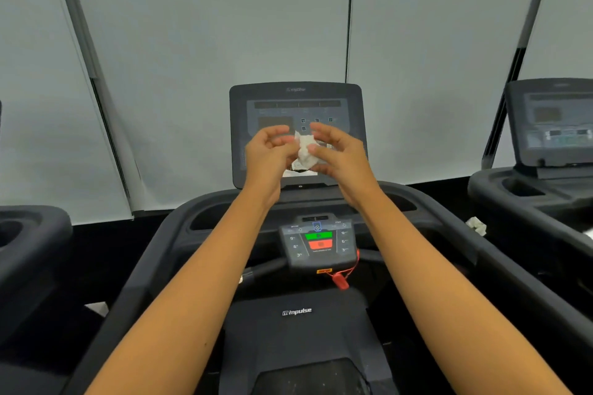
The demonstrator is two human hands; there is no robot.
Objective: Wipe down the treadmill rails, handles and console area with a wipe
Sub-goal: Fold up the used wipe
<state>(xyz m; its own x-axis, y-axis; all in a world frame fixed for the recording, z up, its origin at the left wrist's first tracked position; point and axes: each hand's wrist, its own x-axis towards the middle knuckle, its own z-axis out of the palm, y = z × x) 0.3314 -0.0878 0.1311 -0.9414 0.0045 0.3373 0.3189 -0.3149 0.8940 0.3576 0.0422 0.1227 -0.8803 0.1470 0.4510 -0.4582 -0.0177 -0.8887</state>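
Both my arms reach forward over the treadmill. A crumpled white wipe (305,151) hangs in the air in front of the dark console screen (340,99). My left hand (268,154) pinches the wipe from the left and my right hand (340,154) pinches it from the right. Below the hands sits the control panel (317,242) with a green and a red button. The left rail (128,292) and right rail (500,269) run back toward me on either side.
A red safety clip (340,281) on a cord dangles under the panel. Another treadmill console (552,125) stands at the right, with a crumpled white wipe (477,225) lying on its frame. A third machine's edge (29,234) shows at the left. Grey blinds (192,42) fill the background.
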